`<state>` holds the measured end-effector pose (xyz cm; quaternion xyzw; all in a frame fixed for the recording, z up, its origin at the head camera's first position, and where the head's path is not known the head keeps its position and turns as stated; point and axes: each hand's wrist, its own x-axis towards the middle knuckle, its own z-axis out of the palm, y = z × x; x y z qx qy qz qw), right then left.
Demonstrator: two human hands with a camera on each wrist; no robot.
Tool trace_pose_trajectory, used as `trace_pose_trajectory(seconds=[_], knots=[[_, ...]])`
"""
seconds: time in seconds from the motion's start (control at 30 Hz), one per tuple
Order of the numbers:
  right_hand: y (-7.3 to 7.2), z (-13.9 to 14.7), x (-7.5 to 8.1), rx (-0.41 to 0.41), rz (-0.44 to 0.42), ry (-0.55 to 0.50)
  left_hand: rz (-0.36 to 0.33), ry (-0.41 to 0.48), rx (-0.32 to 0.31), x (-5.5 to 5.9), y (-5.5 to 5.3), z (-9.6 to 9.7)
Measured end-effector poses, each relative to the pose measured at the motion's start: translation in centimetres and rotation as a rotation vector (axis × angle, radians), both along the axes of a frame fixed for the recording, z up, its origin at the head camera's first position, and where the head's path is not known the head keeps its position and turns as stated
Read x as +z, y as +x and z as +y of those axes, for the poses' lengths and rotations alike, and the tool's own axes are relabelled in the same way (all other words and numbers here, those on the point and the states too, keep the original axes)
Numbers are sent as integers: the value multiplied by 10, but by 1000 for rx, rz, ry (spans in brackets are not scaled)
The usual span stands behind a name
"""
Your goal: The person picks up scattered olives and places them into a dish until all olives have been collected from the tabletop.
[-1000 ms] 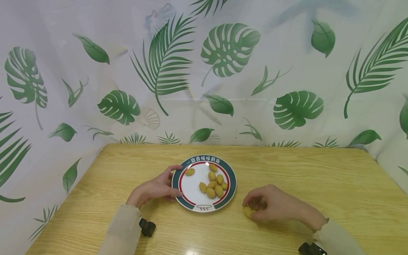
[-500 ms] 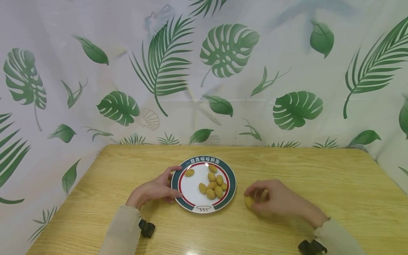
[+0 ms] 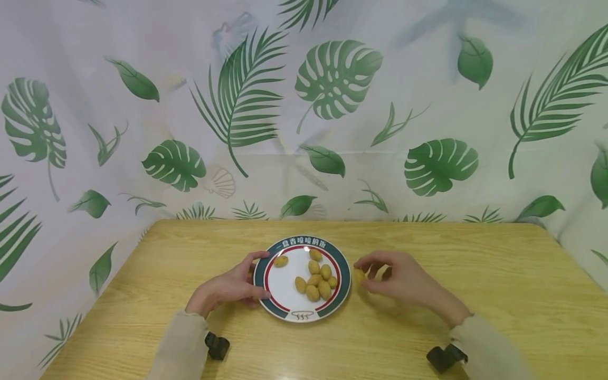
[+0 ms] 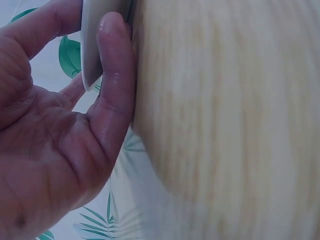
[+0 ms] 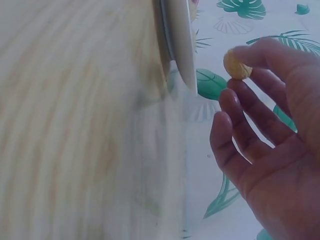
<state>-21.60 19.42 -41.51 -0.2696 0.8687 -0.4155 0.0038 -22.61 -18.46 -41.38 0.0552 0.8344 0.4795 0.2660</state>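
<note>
A round white plate (image 3: 283, 295) with a dark teal rim and a red inner ring sits mid-table. Several yellow-brown oval pieces, like baby potatoes, lie on it. Most cluster at its right, while one piece (image 3: 281, 262) is alone at the upper left. My left hand (image 3: 231, 285) grips the left rim, thumb over the edge; in the left wrist view fingers lie on both sides of the plate's edge (image 4: 91, 45). Just right of the plate, my right hand (image 3: 404, 279) pinches another baby-potato-like piece (image 5: 236, 66) between thumb and fingertips. The remaining fingers are loosely bent.
The wood-grain table (image 3: 475, 274) extends to both sides of the plate. Behind it hangs a white curtain (image 3: 370, 132) printed with green leaves, which also runs along the left side. Small black devices (image 3: 217, 345) are worn on both wrists.
My right hand has lifted the pinched piece and carried it left and away from me, up beside the plate's right rim. My left hand keeps its grip on the plate.
</note>
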Motion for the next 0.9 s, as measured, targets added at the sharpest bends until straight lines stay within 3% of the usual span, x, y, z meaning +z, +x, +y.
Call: trace_pose_trajectory(seconds=[0.4,0.9], knots=[[-5,-19,6,-27,-22,-42,-5,24,-6,-2,0,-1],[-18,-43,1,-18,-10,-53,-16,26,4,-4,-3,-1]])
